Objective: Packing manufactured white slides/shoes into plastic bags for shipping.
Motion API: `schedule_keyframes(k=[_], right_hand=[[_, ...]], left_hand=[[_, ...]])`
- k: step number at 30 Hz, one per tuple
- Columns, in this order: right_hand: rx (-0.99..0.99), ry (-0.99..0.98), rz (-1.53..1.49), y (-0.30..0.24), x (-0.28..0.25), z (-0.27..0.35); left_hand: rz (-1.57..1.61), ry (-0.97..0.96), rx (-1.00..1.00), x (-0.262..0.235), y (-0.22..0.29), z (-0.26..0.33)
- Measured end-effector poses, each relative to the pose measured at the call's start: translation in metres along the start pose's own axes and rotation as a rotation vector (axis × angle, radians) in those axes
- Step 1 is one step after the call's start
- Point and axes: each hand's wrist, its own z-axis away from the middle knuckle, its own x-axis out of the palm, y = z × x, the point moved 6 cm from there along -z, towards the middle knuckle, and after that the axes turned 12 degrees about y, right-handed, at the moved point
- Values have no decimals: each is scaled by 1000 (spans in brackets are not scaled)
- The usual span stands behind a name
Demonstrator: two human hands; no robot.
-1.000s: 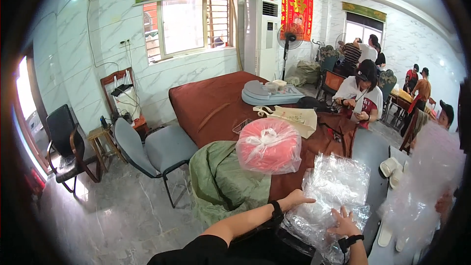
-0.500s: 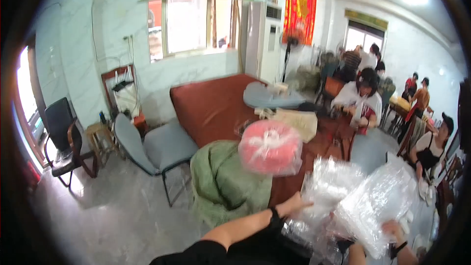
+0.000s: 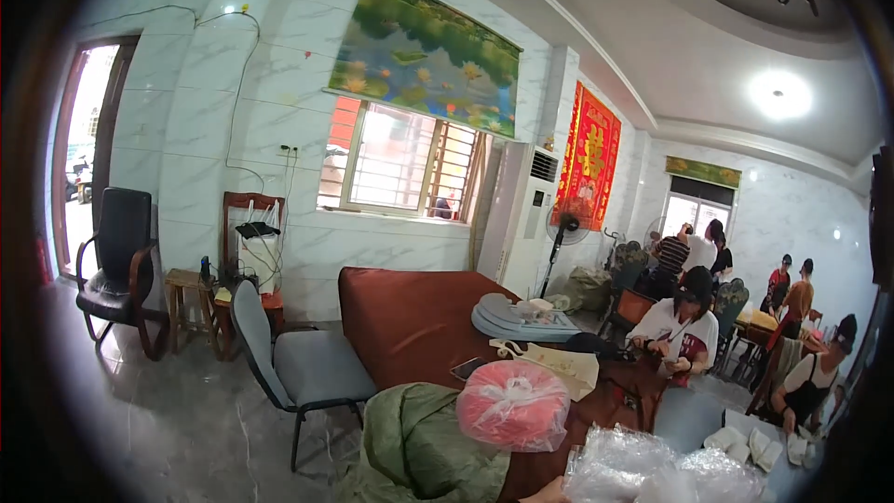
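A heap of clear plastic bags (image 3: 624, 466) lies along the lower edge at the right. Only a sliver of my left hand (image 3: 551, 492) shows, up against the left side of the bags; its fingers are hidden. My right hand is out of view. Just beyond the bags, on the brown-covered table, sits a pink bundle (image 3: 512, 410) in a clear bag tied at the top. To its left stands a big green woven sack (image 3: 410, 442). Behind the pink bundle are a cream cloth bag (image 3: 554, 363) and a dark phone (image 3: 470, 369).
The brown table (image 3: 410, 331) holds pale blue-grey flat pieces (image 3: 526, 319) farther back. Grey chair (image 3: 321, 368) left of the sack. Across the table a person in white (image 3: 675, 331) works with both hands. Pale folded pieces (image 3: 745, 445) lie at right, near another person (image 3: 819, 377).
The view has tilted up, so the table and bags sit lower in the picture. My right hand and both forearms have left the view, and little of my left hand remains.
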Motion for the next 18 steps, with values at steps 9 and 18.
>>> schedule_keyframes(k=[9,18], right_hand=[[20,-219,55,-41,64,130],[153,492,272,-63,-49,157]], left_hand=[[124,4,2,-13,123,44],[228,12,-319,-18,124,47]])
